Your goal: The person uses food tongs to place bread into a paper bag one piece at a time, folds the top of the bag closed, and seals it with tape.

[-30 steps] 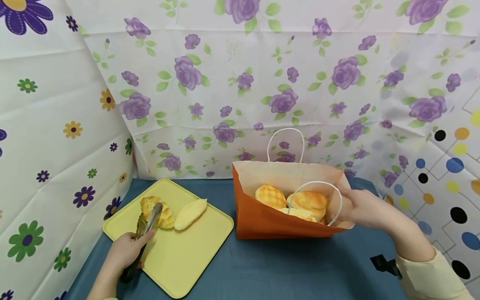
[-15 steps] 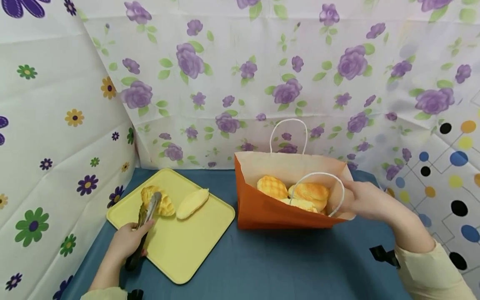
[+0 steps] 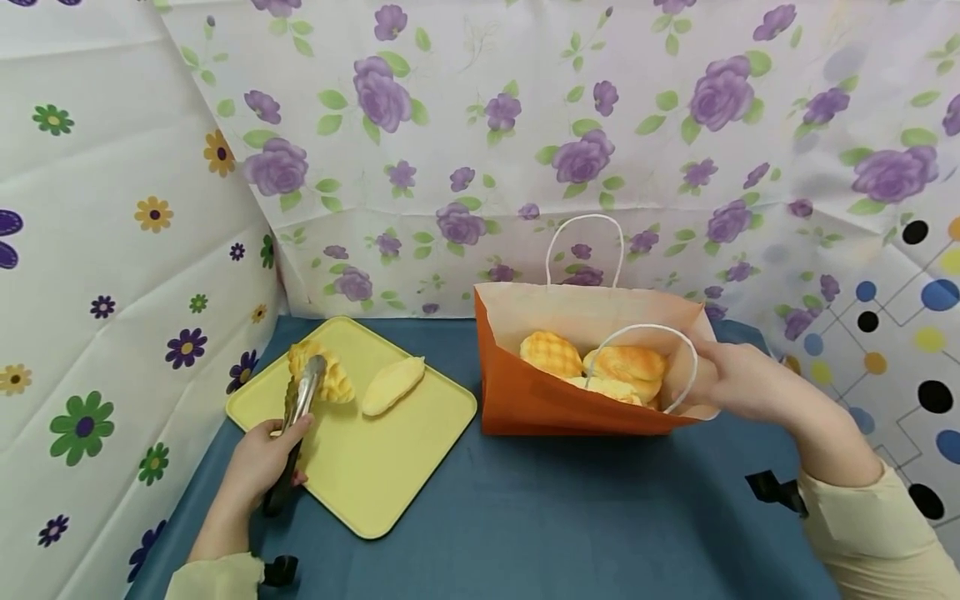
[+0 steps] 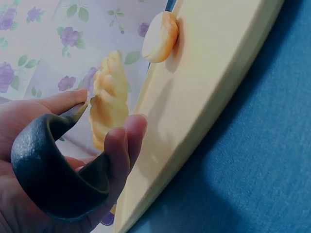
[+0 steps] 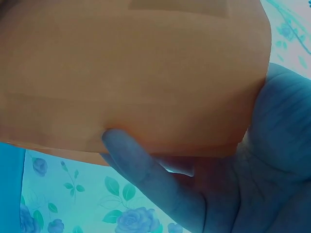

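My left hand [image 3: 262, 458] grips a pair of tongs [image 3: 303, 400] with black handles and metal ends. Between the tong ends is a golden twisted bread roll [image 3: 335, 382], over the upper left of the yellow tray [image 3: 375, 475]. In the left wrist view, the roll [image 4: 111, 92] shows beyond the fingertips, and a shadow lies on the tray. A pale oval bread [image 3: 393, 386] rests on the tray to its right. My right hand [image 3: 750, 379] grips the right edge of an orange paper bag [image 3: 570, 400], which is open at the top; in the right wrist view, fingers [image 5: 141, 165] press its wall.
Several breads lie in the bag, among them a crosshatched bun [image 3: 551, 353] and a golden roll [image 3: 630, 367]. White handles [image 3: 585, 218] rise from its rim. A blue tablecloth [image 3: 540, 517] covers the table, and a flowered curtain [image 3: 420, 275] hangs behind.
The head view has tilted down, so everything sits higher in it. The tongs and twisted roll have shifted slightly toward the tray's far left side. The right hand keeps its hold on the bag.
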Tool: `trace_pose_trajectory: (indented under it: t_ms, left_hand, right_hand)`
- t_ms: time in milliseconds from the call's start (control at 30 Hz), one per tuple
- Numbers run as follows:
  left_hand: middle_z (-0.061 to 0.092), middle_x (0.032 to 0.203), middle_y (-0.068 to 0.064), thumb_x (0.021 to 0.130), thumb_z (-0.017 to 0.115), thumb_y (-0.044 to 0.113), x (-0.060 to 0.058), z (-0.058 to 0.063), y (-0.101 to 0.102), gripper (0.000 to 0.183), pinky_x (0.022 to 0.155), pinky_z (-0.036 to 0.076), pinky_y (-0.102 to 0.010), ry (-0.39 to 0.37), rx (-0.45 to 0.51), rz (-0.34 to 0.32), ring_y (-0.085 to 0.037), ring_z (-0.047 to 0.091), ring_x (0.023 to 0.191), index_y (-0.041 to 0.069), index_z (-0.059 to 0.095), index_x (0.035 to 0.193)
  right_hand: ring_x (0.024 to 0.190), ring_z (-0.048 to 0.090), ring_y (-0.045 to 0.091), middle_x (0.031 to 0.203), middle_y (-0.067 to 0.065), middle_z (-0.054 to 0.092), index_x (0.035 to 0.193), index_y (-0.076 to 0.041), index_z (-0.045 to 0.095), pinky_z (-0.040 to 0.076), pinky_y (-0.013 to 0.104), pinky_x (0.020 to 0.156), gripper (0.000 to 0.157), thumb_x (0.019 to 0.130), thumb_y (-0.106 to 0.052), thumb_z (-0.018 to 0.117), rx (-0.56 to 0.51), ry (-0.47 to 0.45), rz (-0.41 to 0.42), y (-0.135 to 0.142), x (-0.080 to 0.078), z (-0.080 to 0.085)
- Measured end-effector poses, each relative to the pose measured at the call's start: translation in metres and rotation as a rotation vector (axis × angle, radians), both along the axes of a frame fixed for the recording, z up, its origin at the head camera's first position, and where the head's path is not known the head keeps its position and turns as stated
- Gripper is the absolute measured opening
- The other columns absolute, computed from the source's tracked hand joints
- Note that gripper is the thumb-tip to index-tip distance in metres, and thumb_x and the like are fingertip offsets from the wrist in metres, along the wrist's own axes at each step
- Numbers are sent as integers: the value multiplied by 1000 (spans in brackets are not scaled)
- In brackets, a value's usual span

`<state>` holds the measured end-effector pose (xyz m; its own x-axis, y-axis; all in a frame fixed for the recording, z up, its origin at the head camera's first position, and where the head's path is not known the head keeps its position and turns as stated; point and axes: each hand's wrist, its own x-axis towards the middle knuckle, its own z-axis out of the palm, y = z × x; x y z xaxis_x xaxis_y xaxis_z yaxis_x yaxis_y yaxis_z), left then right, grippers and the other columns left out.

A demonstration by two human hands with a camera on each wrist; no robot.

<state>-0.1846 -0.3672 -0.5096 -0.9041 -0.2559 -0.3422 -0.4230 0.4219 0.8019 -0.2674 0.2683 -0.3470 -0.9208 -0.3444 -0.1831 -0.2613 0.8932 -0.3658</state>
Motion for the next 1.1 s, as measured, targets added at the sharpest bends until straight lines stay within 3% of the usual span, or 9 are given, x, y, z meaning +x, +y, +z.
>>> trace_pose_trajectory:
  t_ms: [200, 667, 1100]
  left_hand:
    - [59, 100, -22, 98, 59, 75, -1, 6, 3, 108, 63, 61, -40, 3, 13, 1, -28, 73, 64, -12, 32, 156]
    - [66, 101, -21, 102, 60, 67, -5, 32, 17, 91, 66, 62, -42, 74, 67, -22, -30, 73, 66, -6, 38, 151]
    - [64, 92, -12, 104, 61, 62, -11, 76, 40, 82, 65, 62, -41, 205, 112, -90, -30, 73, 65, -3, 42, 150]
  right_hand:
    - [119, 63, 51, 142, 37, 58, 161, 9, 38, 55, 65, 90, 99, 94, -50, 81, -4, -4, 1, 0, 0, -1]
    - [119, 64, 49, 143, 37, 58, 164, 5, 34, 56, 64, 90, 103, 94, -54, 80, -7, -5, 8, -1, 1, 1]
    - [120, 63, 51, 141, 36, 60, 165, 3, 35, 55, 64, 90, 101, 94, -54, 80, 2, -1, 14, 1, 0, 2]
